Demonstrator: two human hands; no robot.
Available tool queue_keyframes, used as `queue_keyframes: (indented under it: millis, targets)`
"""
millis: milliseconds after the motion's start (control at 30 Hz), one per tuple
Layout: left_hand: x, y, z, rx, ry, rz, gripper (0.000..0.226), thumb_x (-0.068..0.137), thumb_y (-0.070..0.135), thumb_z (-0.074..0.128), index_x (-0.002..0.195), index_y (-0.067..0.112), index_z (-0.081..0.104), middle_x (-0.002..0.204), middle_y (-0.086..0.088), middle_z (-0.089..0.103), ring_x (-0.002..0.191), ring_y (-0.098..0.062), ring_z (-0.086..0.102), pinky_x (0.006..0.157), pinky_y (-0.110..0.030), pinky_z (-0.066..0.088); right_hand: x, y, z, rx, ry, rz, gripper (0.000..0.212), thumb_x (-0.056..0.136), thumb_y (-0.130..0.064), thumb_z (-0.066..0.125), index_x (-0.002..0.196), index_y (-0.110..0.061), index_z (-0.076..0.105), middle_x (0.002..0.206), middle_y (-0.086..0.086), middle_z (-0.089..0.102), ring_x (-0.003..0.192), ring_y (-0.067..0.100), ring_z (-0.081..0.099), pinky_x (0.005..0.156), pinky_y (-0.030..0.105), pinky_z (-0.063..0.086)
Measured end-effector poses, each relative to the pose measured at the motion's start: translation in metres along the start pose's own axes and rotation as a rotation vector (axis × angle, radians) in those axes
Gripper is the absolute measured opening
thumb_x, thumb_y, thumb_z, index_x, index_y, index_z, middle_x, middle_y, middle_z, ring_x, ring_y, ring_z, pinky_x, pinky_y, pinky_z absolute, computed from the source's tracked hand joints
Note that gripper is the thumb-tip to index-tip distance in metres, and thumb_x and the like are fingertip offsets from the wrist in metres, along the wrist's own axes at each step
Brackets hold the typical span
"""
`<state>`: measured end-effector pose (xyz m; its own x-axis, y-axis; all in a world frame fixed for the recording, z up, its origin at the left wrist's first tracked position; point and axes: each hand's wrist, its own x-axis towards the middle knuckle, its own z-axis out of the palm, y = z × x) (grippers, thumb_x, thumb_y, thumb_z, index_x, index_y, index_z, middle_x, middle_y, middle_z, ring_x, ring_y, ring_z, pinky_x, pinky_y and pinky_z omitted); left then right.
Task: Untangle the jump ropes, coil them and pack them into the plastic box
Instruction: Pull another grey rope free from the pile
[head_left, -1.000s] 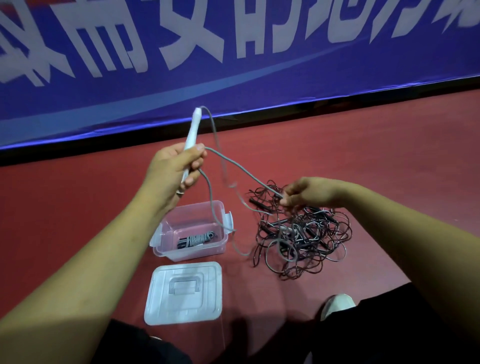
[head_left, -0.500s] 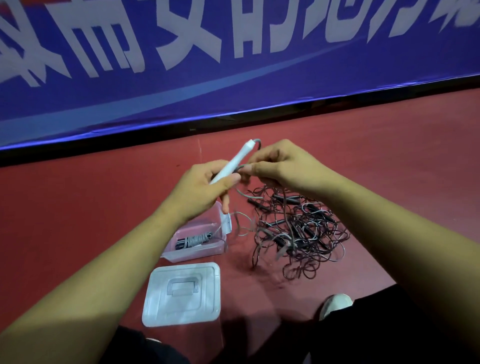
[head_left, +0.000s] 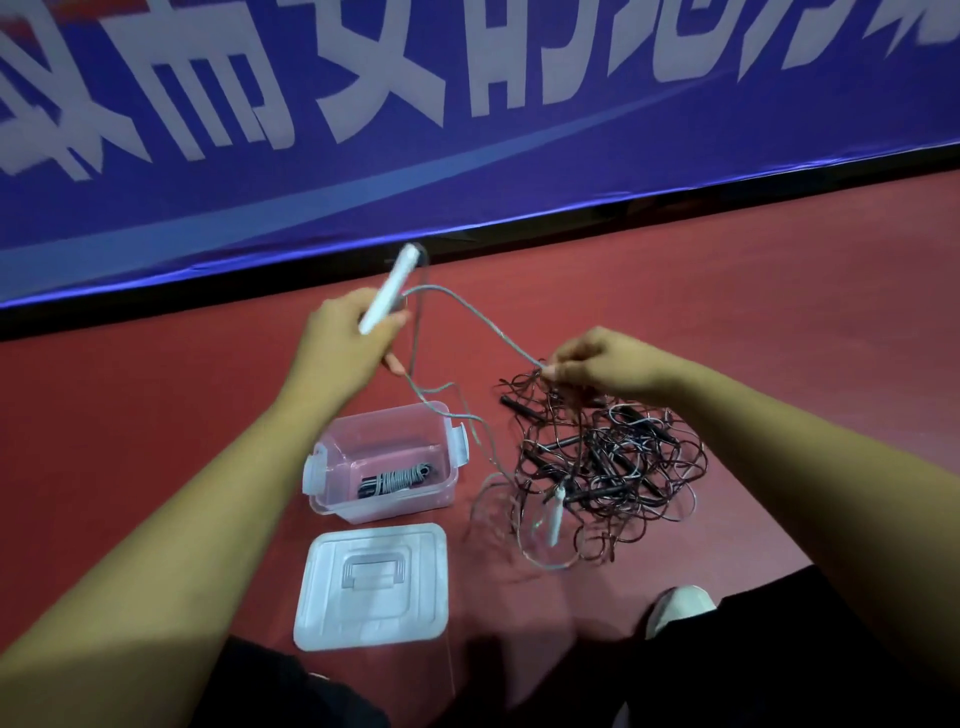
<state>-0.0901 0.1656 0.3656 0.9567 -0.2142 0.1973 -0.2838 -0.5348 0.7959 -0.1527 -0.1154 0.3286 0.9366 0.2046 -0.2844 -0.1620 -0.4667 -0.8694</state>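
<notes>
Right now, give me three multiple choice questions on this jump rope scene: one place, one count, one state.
1. Where is the lid relative to the plastic box? A on top of it; B inside it; C on the floor, on its near side.
2. How many coiled ropes lie in the box? A none; B one; C three.
3. What is the left hand doing? A gripping a white handle; B resting open on the floor; C pressing the lid.
Answers: C, it lies flat on the floor below the open box; B, one bundle shows through the clear wall; A, fingers wrap the handle.
</notes>
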Motion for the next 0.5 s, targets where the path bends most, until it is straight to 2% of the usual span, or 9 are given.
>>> queue_keyframes:
  millis: [33,67,167,233,300,367,433,500]
  targets:
    - [-0.002,-0.001,-0.001,0.184,-0.009,0.061,0.010,0.094,0.015,0.063,0.101,0.021,0.067,0.055,0.008,0.065,0.047,-0.002,0.060,0.050,-0.005,0.034,0.000,-0.009,0.000,0.023,0.050,-0.039,0.018,0.097,-0.013,0.060,0.082,-0.006,0.068,0.059,0.007,0.053,0.050,0.015,0.047,0.050,0.021,0.040]
    - [-0.005,-0.001,0.000,0.247,-0.023,0.094,0.015,0.093,0.013,0.064,0.106,0.021,0.067,0.058,0.009,0.066,0.052,-0.003,0.064,0.055,-0.003,0.035,-0.001,-0.019,0.001,0.013,0.068,-0.079,0.019,0.096,-0.016,0.062,0.082,-0.008,0.071,0.059,0.009,0.048,0.051,0.017,0.043,0.049,0.022,0.036]
    - [-0.013,0.009,0.013,0.020,-0.134,0.119,0.023,0.093,0.010,0.064,0.115,0.016,0.067,0.060,0.001,0.067,0.052,-0.006,0.067,0.059,-0.010,0.043,-0.008,-0.050,0.011,-0.171,0.042,-0.211,0.019,0.094,-0.023,0.065,0.086,-0.010,0.076,0.058,0.004,0.045,0.053,0.016,0.037,0.050,0.023,0.028]
    - [-0.017,0.018,0.022,-0.180,-0.273,0.061,0.022,0.096,0.011,0.061,0.117,0.015,0.067,0.059,-0.003,0.066,0.041,-0.006,0.059,0.046,-0.014,0.040,-0.012,-0.066,0.018,-0.146,0.036,-0.278,0.020,0.095,-0.019,0.063,0.090,-0.003,0.075,0.049,-0.010,0.043,0.045,0.005,0.033,0.046,0.019,0.028]
    - [-0.019,0.021,0.027,-0.237,-0.344,0.041,0.013,0.098,0.016,0.058,0.107,0.014,0.067,0.060,0.001,0.065,0.038,-0.008,0.054,0.038,-0.015,0.032,-0.012,-0.076,0.019,-0.066,0.064,-0.316,0.022,0.097,-0.016,0.061,0.090,0.001,0.073,0.045,-0.011,0.038,0.041,0.004,0.028,0.042,0.018,0.024]
    - [-0.018,0.020,0.028,-0.301,-0.308,0.034,0.009,0.098,0.017,0.059,0.090,0.014,0.063,0.060,0.003,0.059,0.036,-0.009,0.045,0.037,-0.015,0.029,-0.010,-0.074,0.015,-0.061,0.077,-0.324,0.022,0.097,-0.018,0.060,0.086,-0.002,0.071,0.050,-0.003,0.043,0.044,0.008,0.034,0.043,0.020,0.028]
    - [-0.014,0.020,0.026,-0.424,-0.220,-0.001,0.015,0.098,0.014,0.058,0.083,0.016,0.056,0.059,0.001,0.048,0.036,-0.007,0.035,0.035,-0.014,0.025,-0.008,-0.060,0.009,-0.133,0.030,-0.278,0.022,0.097,-0.021,0.061,0.080,-0.010,0.068,0.058,0.005,0.054,0.051,0.011,0.047,0.051,0.022,0.038]
    - [-0.008,0.021,0.017,-0.575,-0.116,-0.074,0.020,0.098,0.012,0.057,0.079,0.017,0.051,0.059,0.002,0.042,0.036,-0.004,0.030,0.033,-0.013,0.020,-0.004,-0.035,0.004,-0.297,-0.064,-0.131,0.024,0.097,-0.023,0.061,0.074,-0.016,0.065,0.062,-0.002,0.061,0.053,0.004,0.051,0.057,0.018,0.040]
